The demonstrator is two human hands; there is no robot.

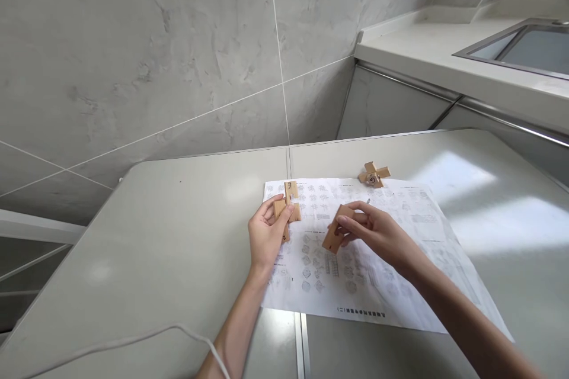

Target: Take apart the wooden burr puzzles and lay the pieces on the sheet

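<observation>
My left hand (265, 231) is closed around a partly built wooden puzzle (287, 204) of crossed notched bars, held upright over the left part of a printed instruction sheet (391, 284). My right hand (376, 232) grips a single wooden bar (336, 235), tilted, a short way right of the left hand's piece. The two wooden pieces are apart. A small finished wooden cross puzzle (374, 174) lies at the sheet's far edge, beyond my right hand.
The sheet lies on a grey table (178, 237) against a grey tiled wall. A white cable (133, 340) runs across the table's near left. A counter with a sink (520, 47) stands at the far right, higher than the table.
</observation>
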